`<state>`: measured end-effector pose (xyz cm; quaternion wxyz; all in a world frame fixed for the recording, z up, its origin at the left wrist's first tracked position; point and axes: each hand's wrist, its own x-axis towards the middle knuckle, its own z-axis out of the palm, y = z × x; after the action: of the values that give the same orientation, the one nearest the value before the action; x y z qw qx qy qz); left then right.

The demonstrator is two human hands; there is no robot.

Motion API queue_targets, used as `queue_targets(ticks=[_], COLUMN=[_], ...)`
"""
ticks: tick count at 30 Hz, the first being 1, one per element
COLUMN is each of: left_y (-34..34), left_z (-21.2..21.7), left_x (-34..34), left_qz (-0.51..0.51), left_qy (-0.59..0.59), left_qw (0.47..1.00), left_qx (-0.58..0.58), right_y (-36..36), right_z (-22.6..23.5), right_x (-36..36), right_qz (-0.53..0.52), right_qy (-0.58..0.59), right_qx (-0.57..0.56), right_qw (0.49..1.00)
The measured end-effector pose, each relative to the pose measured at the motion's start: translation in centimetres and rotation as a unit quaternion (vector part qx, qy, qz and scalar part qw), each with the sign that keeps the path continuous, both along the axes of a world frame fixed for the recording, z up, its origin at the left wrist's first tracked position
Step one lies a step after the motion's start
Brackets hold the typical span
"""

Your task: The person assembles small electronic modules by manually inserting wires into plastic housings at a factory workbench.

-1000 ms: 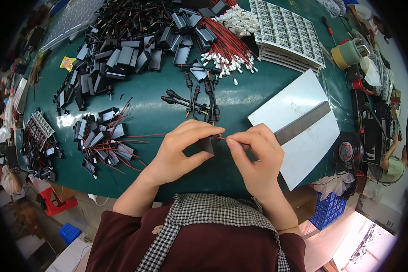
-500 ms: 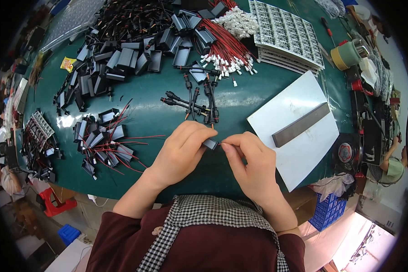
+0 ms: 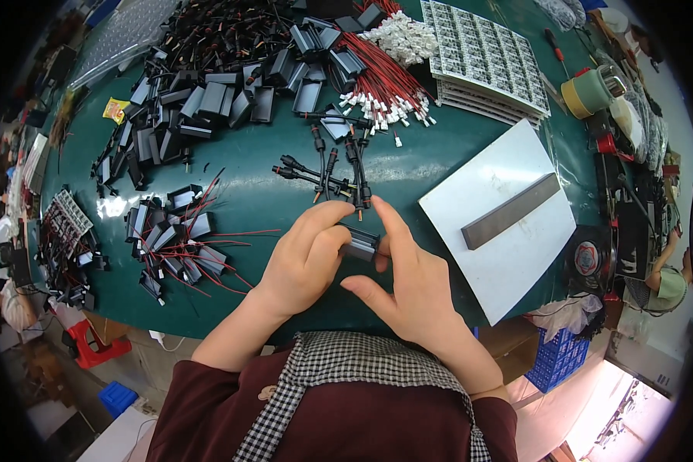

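Note:
My left hand is closed around one end of a small black plastic housing, its trough-like side showing. My right hand is at the housing's other end with thumb and index finger spread apart. Its bent fingers are beside or against the housing; whether they touch it I cannot tell. Just beyond my fingertips lie several short black cables with round connectors. The stripped orange end of one cable comes close to the housing.
Left of my hands lies a cluster of housings with red wires. Farther back are a heap of black housings, red wires with white plugs and stacked circuit-board panels. To the right, a dark bar rests on a white board.
My right hand has opened from a pinch at the housing's end, its index finger stretching forward toward the cables. The housing has turned in my left hand and shows more of itself.

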<state>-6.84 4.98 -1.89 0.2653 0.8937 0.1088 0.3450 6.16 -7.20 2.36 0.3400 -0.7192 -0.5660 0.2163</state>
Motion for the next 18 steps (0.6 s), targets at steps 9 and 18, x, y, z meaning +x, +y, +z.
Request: queue_targets(ticks=[9, 18], left_y=[-0.7, 0.7], left_z=[-0.1, 2.8], left_x=[0.2, 0.2], left_qz=[-0.021, -0.098], left_qy=[-0.092, 0.022], left_qw=[0.994, 0.987], left_qx=[-0.047, -0.129], right_y=[0.5, 0.4], right_z=[-1.2, -2.1], right_x=[-0.5, 0.2], right_qz=[-0.009, -0.041], right_qy=[-0.053, -0.128], right_qx=[0.063, 0.099], right_qw=[0.997, 0.986])
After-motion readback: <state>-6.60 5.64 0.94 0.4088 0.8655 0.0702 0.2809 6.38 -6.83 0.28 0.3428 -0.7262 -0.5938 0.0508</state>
